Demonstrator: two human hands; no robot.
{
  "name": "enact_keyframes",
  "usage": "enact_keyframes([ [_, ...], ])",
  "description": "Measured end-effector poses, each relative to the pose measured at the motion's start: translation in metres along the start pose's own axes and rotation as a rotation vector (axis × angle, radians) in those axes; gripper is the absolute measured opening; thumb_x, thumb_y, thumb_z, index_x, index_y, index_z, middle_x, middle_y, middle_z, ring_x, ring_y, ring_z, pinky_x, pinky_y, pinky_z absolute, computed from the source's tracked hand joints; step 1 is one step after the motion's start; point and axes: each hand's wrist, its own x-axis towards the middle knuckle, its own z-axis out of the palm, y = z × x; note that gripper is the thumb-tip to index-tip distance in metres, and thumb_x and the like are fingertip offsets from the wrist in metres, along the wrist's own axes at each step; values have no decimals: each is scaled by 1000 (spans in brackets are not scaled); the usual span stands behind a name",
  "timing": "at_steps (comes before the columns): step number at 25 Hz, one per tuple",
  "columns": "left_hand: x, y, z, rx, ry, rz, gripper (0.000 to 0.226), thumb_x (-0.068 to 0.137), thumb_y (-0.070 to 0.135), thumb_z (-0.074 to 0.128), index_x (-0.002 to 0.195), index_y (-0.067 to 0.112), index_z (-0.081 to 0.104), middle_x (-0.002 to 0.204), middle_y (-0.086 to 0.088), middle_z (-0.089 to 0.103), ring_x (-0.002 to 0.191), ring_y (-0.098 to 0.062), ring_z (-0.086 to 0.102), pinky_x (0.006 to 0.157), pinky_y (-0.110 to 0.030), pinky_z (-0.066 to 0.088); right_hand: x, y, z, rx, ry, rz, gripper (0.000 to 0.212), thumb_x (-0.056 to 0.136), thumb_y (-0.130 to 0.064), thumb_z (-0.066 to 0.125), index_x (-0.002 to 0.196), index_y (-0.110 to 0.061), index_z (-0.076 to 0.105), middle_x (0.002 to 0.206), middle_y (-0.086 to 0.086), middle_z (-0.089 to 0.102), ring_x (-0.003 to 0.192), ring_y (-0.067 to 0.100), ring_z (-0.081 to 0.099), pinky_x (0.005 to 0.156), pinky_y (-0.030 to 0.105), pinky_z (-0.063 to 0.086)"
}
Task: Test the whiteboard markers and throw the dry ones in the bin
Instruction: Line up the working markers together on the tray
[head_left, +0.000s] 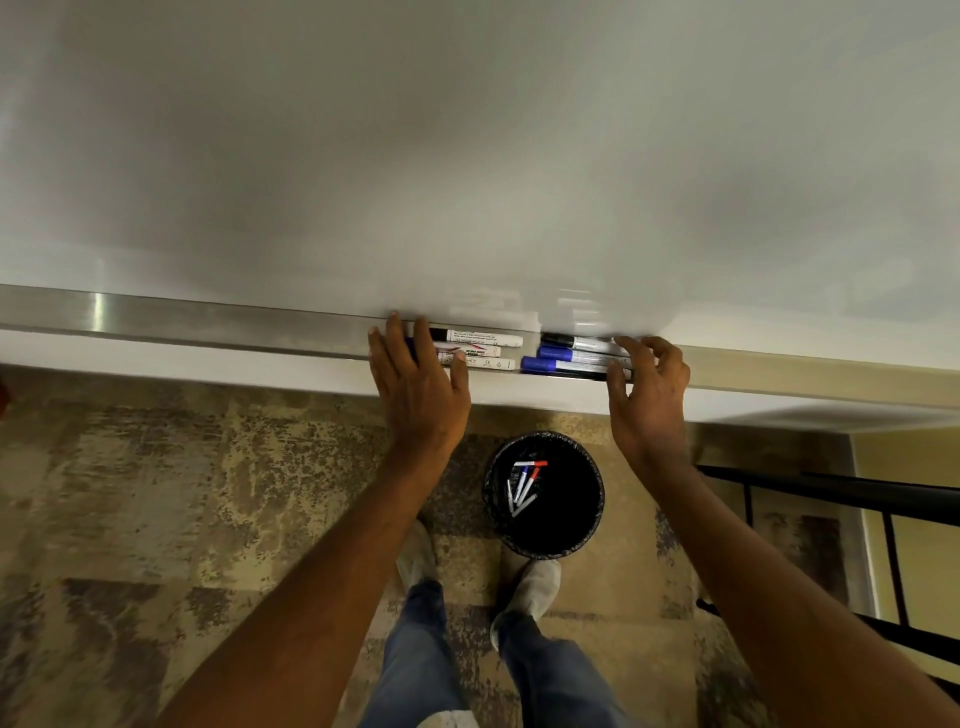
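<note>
Markers lie in two clusters on the whiteboard tray (208, 325), the metal ledge running along the bottom edge of the whiteboard (467, 156).

Left cluster (480, 349): three white-barrelled markers, stacked side by side along the tray, printed labels facing up. Left hand (415, 384) lies flat over the left ends of these; fingers straight and spread, fingertips reaching the back of the tray, thumb resting on the nearest barrel. No marker is gripped.

Right cluster (571, 356): markers with blue and black caps pointing left, grey-white barrels running right. Right hand (652, 395) sits at the right ends of these barrels; fingers curled over them, thumb at the front edge of the tray. Cannot tell whether any barrel is actually pinched between thumb and fingers.

A narrow gap of bare tray separates the two clusters, between the hands.

Bin (544, 493): round, black-lined, on the patterned carpet (156, 493) below the tray and between the two forearms. Discarded markers (525, 486) lie at its bottom, several of them, red and blue caps visible. Person's shoes stand just short of the bin.
</note>
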Motion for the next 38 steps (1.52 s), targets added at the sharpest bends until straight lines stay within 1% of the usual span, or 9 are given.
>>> enact_keyframes([
  [2,6,-1,-2,-46,24,-24,62,97,43,59,144,7,42,155,-21,31,141,-41,33,115,-52,36,4,2,-1,24,-20,49,33,106,-27,54,139,-30,59,146,7,41,135,26,39,106,41,49],
  [5,10,1,-4,-92,12,-32,58,93,36,66,139,6,46,146,-19,40,132,-36,41,109,-49,42,9,0,-2,52,-36,76,35,104,-16,56,137,-28,63,143,8,45,135,27,42,109,43,49],
  [10,12,5,-8,-149,-23,-14,50,93,27,68,135,7,50,141,-17,44,130,-33,42,103,-44,48,10,-17,-2,16,-87,63,46,101,0,50,139,-22,64,141,11,50,136,29,42,111,31,37],
  [20,17,7,-15,-233,-76,-29,43,92,20,71,131,10,55,140,-15,44,128,-32,45,96,-44,54,13,-27,7,-7,-88,80,55,97,10,46,138,-21,66,139,11,52,134,30,40,106,23,32],
  [22,17,6,-17,-227,-84,-16,41,93,19,70,132,12,58,140,-15,44,128,-32,45,96,-44,55,13,-28,7,-33,-89,73,56,96,10,45,138,-21,65,138,11,52,133,30,41,105,25,35],
  [25,17,4,-18,-190,-104,13,41,95,18,69,135,16,61,143,-15,42,130,-32,44,94,-45,57,14,-26,5,-98,-98,35,59,94,11,43,138,-22,64,135,11,53,131,32,42,104,39,47],
  [27,17,4,-17,-166,-110,20,41,95,20,68,136,16,60,144,-16,41,131,-33,44,94,-46,57,15,-23,3,-132,-111,18,60,94,10,42,139,-23,63,135,11,52,130,32,43,101,45,50],
  [33,19,4,-17,-164,-102,6,41,94,24,70,133,15,61,144,-15,40,131,-33,44,91,-46,59,15,-21,1,-165,-105,0,60,94,11,43,138,-23,64,132,11,53,129,32,44,97,49,54],
  [38,13,4,-16,-184,-87,77,48,90,27,75,134,15,60,141,-16,43,129,-34,45,93,-42,56,12,-24,1,-220,-99,9,66,92,14,42,138,-28,62,134,9,51,128,31,44,85,47,56],
])
